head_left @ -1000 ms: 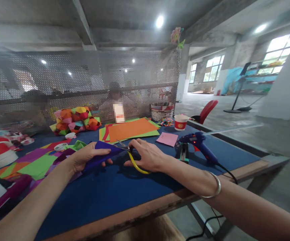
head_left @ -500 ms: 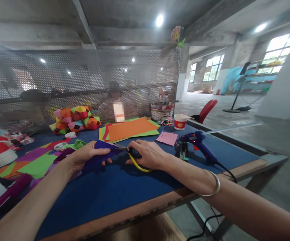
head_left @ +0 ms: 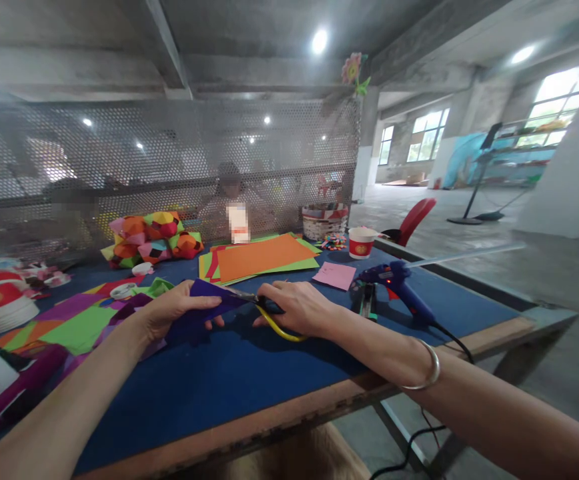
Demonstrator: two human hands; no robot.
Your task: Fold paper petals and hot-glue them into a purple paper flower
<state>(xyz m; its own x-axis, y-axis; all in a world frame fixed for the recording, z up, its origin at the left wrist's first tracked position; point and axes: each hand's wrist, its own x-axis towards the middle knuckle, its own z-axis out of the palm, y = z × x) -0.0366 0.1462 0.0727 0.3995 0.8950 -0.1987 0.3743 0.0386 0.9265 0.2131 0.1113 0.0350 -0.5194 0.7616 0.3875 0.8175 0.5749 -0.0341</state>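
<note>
My left hand (head_left: 172, 311) grips a folded piece of purple paper (head_left: 204, 308) just above the blue table top (head_left: 249, 380). My right hand (head_left: 297, 308) is closed round yellow-handled scissors (head_left: 269, 320), whose blades meet the right end of the purple paper. A silver bangle (head_left: 427, 367) sits on my right wrist. The two hands are close together near the middle of the table.
A blue glue gun (head_left: 399, 287) with a cable lies right of my hands, by a pink note (head_left: 334, 275). Orange and green sheets (head_left: 259, 257) lie behind. Coloured paper scraps (head_left: 74, 323) and folded paper balls (head_left: 152, 237) are at left. A perforated screen (head_left: 169, 167) backs the table, people behind it.
The scissors' blades have closed further into the purple paper. Both hands have stayed almost in place.
</note>
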